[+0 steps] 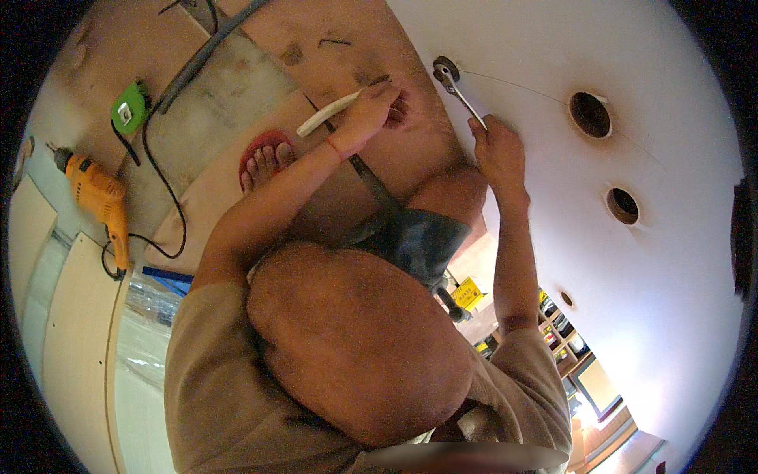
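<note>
My left hand (367, 114), with a red string at the wrist, is closed on a long pale stick (320, 122) that points down and left over the brown board (332, 55), beside my bare toes. My right hand (497, 154) grips the handle of a steel wrench (466, 101), whose head is at a dark round fitting (442, 65) at the edge of the white panel (671, 95). A thin line runs from near the fitting across the panel, which has round holes with browned rims (591, 114).
An orange drill (99, 193) with a black cord and a green tape measure (128, 107) lie at the left, by a grey hose (209, 47), pale boards (79, 332) and clear plastic wrap (142, 347). Shelves with small items (557, 324) stand behind me at lower right.
</note>
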